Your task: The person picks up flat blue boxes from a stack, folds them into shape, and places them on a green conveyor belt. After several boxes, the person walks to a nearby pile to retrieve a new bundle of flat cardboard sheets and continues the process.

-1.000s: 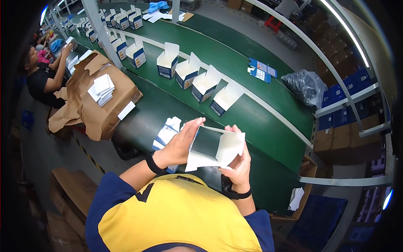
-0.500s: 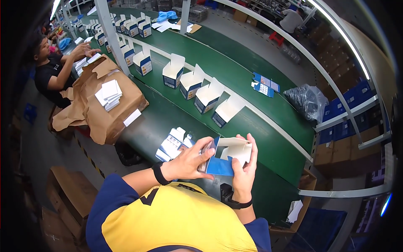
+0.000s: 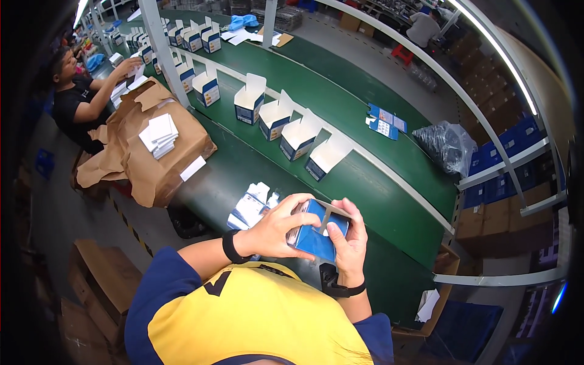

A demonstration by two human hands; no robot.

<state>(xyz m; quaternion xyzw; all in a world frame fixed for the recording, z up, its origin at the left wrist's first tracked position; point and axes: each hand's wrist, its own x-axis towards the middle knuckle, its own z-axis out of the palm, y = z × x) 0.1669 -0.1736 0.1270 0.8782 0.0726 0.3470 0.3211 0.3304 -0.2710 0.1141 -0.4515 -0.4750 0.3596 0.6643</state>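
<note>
Between both hands I hold a small blue carton (image 3: 314, 241) in front of my body, its flaps folded inward at the end facing up. My left hand (image 3: 281, 227) grips its left side, a finger reaching over onto the flaps. My right hand (image 3: 351, 240) wraps the right side, with the thumb pressed near the opening. Just left of the carton, flat unfolded cartons (image 3: 250, 205) lie on the green table, partly covered by my left hand. Beyond my hands stands a row of open-topped cartons, the nearest being a blue and white carton (image 3: 326, 159) with its lid flap raised.
A brown paper-wrapped bundle (image 3: 182, 134) bears a stack of white folded sheets (image 3: 159, 135). A co-worker (image 3: 82, 100) handles white pieces behind it. A flat blue carton (image 3: 385, 121) and a clear plastic bag (image 3: 447, 148) lie across the belt, beside a metal frame post (image 3: 163, 55).
The carton's upright flaps have been folded down and inward, and my left finger has moved onto them. The row of open cartons has shifted slightly left in view. The co-worker's hands have moved.
</note>
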